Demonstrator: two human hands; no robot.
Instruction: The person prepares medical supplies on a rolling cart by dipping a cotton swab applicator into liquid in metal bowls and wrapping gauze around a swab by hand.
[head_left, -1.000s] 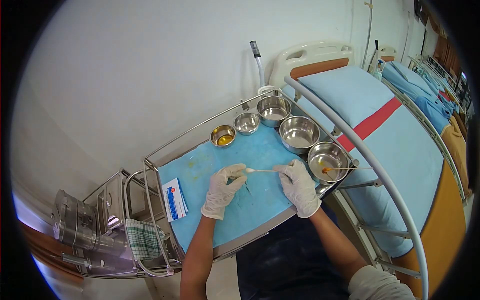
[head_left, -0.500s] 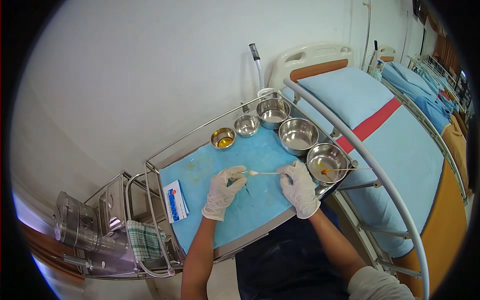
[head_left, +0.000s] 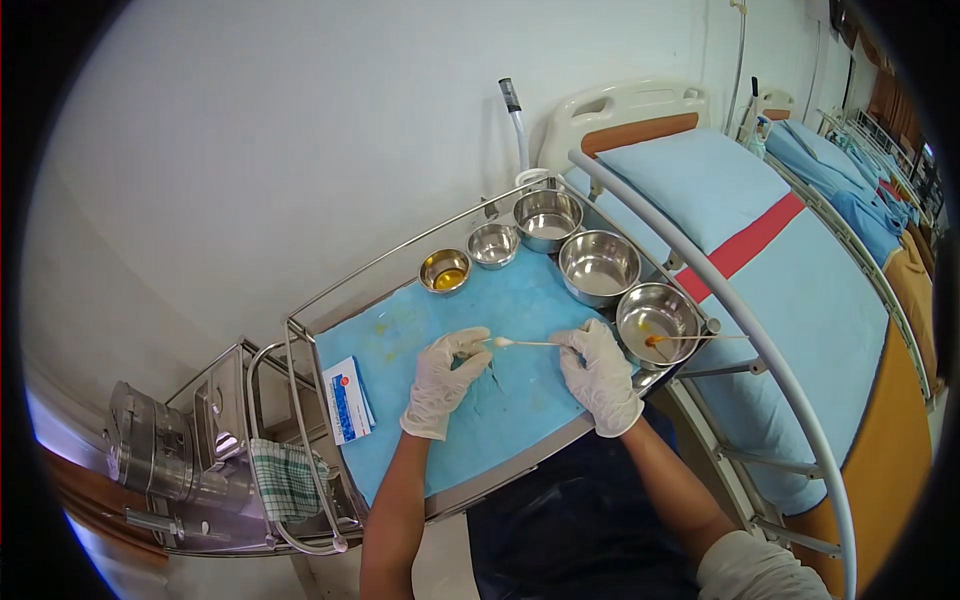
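A long cotton swab with a white tip is held level above the blue sheet. My right hand, in a white glove, pinches the stick's right end. At the other end, the gloved fingertips of my left hand close around the swab's cotton tip, its thumb and forefinger curved. Just beyond my right hand is a steel bowl with an orange-stained swab resting across its rim. A small steel bowl with amber liquid stands farther back.
Other steel bowls line the back and right of the railed trolley. A white-and-blue box lies at the left. The bed rail runs close to the right side. A lower trolley with a steel drum and checked cloth stands left.
The view shifts slightly. Both hands keep nearly the same pose with the swab between them, and the bowls stay in place.
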